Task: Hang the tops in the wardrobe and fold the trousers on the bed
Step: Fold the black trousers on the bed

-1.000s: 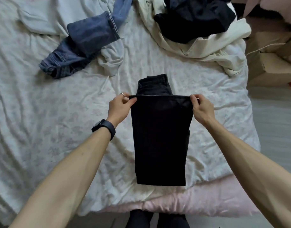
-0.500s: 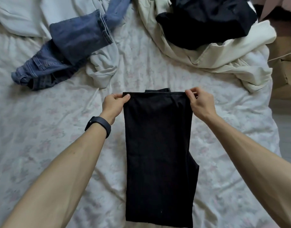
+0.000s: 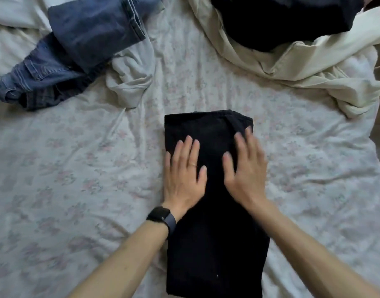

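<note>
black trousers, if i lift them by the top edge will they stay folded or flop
Likely floppy: the black trousers lie limp and flat on the wrinkled bed, so a one-edge lift would probably open the fold. Probably not slippery: matte cloth, with left hand and right hand resting flat on it.

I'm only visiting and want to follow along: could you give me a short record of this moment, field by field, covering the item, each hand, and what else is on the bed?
Item: black trousers, folded, flat on the bed
Left hand: palm down on the trousers, fingers straight
Right hand: palm down on the trousers, slightly blurred
Wrist: dark watch, left
Surface: floral sheet
Far left: crumpled blue jeans
Far right: dark garment on a cream garment
</note>
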### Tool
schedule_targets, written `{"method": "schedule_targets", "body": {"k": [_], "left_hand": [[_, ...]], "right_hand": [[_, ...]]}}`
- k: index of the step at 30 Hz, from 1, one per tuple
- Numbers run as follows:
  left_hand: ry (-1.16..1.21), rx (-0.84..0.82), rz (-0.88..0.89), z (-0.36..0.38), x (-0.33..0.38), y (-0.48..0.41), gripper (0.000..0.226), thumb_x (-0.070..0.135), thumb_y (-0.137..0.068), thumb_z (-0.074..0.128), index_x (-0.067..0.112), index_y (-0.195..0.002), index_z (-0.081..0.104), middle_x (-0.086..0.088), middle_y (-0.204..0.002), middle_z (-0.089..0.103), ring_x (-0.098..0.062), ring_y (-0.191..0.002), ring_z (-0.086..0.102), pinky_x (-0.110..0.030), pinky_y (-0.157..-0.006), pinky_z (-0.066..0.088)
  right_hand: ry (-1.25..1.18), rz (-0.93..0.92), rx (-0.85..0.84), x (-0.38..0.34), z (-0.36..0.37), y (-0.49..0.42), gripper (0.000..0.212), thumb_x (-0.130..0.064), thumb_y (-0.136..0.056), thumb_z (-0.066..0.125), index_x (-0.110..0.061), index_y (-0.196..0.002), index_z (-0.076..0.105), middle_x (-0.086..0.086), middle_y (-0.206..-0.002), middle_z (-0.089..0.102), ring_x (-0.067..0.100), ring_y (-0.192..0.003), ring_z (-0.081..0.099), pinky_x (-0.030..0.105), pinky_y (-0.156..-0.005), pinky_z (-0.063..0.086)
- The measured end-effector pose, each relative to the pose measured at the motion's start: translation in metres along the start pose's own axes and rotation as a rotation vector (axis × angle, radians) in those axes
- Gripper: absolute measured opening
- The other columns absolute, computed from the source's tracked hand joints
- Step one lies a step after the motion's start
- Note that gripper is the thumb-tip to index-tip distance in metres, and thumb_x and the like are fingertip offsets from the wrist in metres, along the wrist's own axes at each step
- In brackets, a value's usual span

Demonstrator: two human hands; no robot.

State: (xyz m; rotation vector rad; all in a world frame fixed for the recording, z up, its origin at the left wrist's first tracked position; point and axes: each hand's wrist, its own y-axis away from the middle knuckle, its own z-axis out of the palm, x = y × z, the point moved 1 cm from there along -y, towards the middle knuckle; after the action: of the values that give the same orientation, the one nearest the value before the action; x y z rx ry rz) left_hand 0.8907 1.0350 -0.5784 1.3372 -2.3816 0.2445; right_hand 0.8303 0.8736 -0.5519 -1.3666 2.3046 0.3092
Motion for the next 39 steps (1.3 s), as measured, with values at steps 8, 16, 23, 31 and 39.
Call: {"method": "schedule_targets", "body": {"k": [8,16,23,31,39], "left_hand": [[-0.282,-0.218,-0.252,0.007,-0.071,-0.046,0.061,0.055,-0.105,0.018,0.038,-0.159,-0.003,-0.003,-0.169,-0.005,-0.026,-0.155,-0.009,-0.058,-0.123,-0.002],[-0.078,-0.303,0.209,-0.004,-0.001,0.128,0.068,0.052,-0.102,0.035,0.029,-0.161,0.013,0.002,-0.169,0.003,-0.019,-0.156,-0.003,-0.054,-0.123,0.000],[-0.307,-0.573,0.146,0.006,0.002,0.257,0.087,0.054,-0.094,0.049,0.013,-0.161,0.011,-0.012,-0.168,0.002,-0.036,-0.155,0.003,-0.062,-0.120,0.001],[-0.524,-0.614,0.110,0.007,0.022,0.244,0.081,0.016,-0.103,0.043,0.009,-0.158,-0.016,-0.024,-0.165,-0.010,-0.049,-0.151,-0.001,-0.057,-0.122,0.009],[-0.595,-0.646,0.097,0.019,0.026,0.252,0.056,0.013,-0.108,0.015,0.003,-0.157,-0.010,-0.029,-0.164,-0.003,-0.053,-0.149,0.003,-0.057,-0.122,0.011]], "right_hand": [[0.476,0.080,-0.297,0.067,0.017,0.046,0.060,-0.047,-0.107,0.020,-0.035,-0.161,-0.001,0.003,-0.169,-0.010,0.022,-0.155,-0.016,0.064,-0.121,-0.002],[0.359,-0.179,-0.344,0.009,-0.001,0.171,0.067,-0.049,-0.100,0.040,-0.025,-0.161,0.022,0.006,-0.170,0.004,0.022,-0.157,0.002,0.059,-0.123,0.009],[0.446,-0.067,-0.513,0.025,-0.016,0.266,0.077,-0.046,-0.092,0.051,-0.017,-0.160,0.026,0.009,-0.169,0.007,0.024,-0.157,0.001,0.063,-0.122,0.008],[0.539,-0.097,-0.502,0.029,-0.011,0.289,0.096,-0.002,-0.079,0.063,-0.022,-0.162,0.017,0.009,-0.169,0.007,0.028,-0.156,0.003,0.063,-0.121,0.009],[0.579,-0.146,-0.562,0.029,-0.011,0.290,0.070,-0.010,-0.095,0.055,-0.017,-0.159,0.027,0.015,-0.165,0.023,0.034,-0.152,0.021,0.063,-0.117,0.020]]}}
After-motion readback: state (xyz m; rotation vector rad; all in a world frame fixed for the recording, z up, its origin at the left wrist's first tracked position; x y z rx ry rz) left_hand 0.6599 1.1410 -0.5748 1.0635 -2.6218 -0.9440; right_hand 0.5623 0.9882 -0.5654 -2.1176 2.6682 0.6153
